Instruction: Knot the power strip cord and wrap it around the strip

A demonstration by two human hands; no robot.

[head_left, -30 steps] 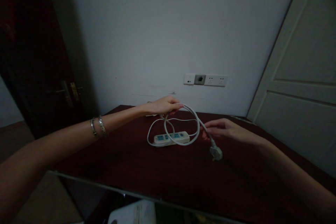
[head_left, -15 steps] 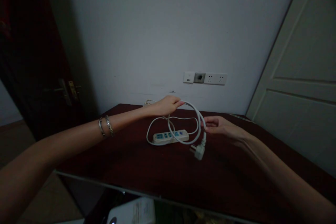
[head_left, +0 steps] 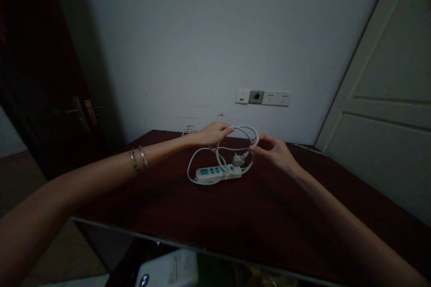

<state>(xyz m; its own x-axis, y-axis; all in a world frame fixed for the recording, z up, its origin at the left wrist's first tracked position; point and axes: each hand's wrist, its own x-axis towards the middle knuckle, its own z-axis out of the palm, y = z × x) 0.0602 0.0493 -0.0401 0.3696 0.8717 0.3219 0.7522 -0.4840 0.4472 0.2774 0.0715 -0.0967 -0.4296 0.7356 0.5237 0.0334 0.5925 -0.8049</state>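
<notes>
A white power cord (head_left: 254,133) hangs in a loop between my two hands, above a dark red tabletop. My left hand (head_left: 215,133) is closed on the upper left of the loop. At the loop's right side, my right hand (head_left: 272,149) pinches the cord near its plug end. The plug (head_left: 238,159) dangles inside the loop, just over the right end of a white power strip (head_left: 210,174) with blue-green sockets. More of the cord curves around the strip on the table.
The dark red table (head_left: 188,210) reaches back to a pale wall bearing a row of wall sockets (head_left: 276,98). Behind my left hand lies a bundled cable (head_left: 190,129). Under the front edge sits a white device (head_left: 170,269). A pale door panel (head_left: 387,98) stands at right.
My right hand has moved slightly up and left. The plug has swung from hanging below the loop to its inside, pointing left. My left hand has stayed nearly still.
</notes>
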